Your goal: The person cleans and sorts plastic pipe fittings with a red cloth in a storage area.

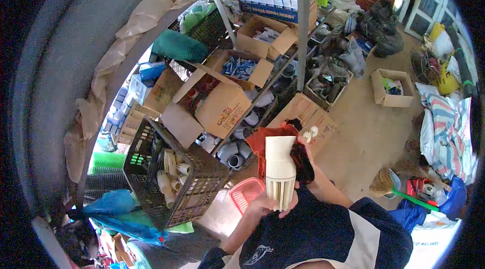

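A cream plastic pipe fitting (280, 160), with a plain wide top and a slotted lower part, stands nearly upright in front of my chest. My left hand (273, 205) is closed around its slotted bottom end. Behind and beside the fitting is a rust-red cloth (256, 143) with a dark part hanging on the right. My right hand (306, 154) is closed on this cloth next to the fitting's upper part; most of its fingers are hidden.
A flat cardboard box (288, 113) with small white slotted parts (310, 133) lies ahead. A black crate (194, 188) of cream pipe pieces stands left, near a pink basket (247, 194). Shelves hold open cartons (225, 110). A broom (382, 183) lies right.
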A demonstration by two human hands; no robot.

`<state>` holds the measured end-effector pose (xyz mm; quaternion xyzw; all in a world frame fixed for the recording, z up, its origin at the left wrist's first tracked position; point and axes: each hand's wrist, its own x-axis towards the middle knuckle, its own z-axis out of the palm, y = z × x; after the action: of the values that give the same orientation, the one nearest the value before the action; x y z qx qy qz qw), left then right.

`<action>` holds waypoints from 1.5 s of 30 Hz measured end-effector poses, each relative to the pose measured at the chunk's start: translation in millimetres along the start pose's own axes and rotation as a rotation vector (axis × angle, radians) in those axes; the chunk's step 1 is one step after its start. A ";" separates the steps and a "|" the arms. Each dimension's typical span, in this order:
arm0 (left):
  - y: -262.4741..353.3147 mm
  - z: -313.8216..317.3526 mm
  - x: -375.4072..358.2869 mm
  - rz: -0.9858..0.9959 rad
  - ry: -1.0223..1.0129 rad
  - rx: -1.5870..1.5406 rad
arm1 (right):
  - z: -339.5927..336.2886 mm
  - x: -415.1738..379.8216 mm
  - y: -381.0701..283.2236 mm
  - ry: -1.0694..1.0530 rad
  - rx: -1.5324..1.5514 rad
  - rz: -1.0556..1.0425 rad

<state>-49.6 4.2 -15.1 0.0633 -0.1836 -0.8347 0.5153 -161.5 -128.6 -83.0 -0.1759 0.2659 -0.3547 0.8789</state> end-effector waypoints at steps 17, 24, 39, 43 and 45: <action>-21.3 -6.5 -8.5 -0.139 0.052 -0.119 | 16.3 5.4 1.2 -0.239 0.133 0.114; 4.1 10.1 -3.8 -0.010 0.586 0.765 | 89.9 -44.6 -42.4 0.032 -0.175 -0.092; -31.0 -20.8 -3.3 -0.037 -0.106 -0.111 | 92.7 -55.6 -51.7 -0.296 0.084 0.091; 12.9 9.2 -8.5 -0.126 0.570 0.540 | 87.9 -34.5 -50.9 -0.281 -0.203 -0.326; 9.4 10.9 1.2 0.043 0.805 0.994 | 89.5 -28.6 -48.6 -0.091 -0.464 -0.461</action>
<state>-45.5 2.1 -1.4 0.5996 -0.3424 -0.5503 0.4696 -151.6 -130.7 22.3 -0.4425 0.2532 -0.4663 0.7230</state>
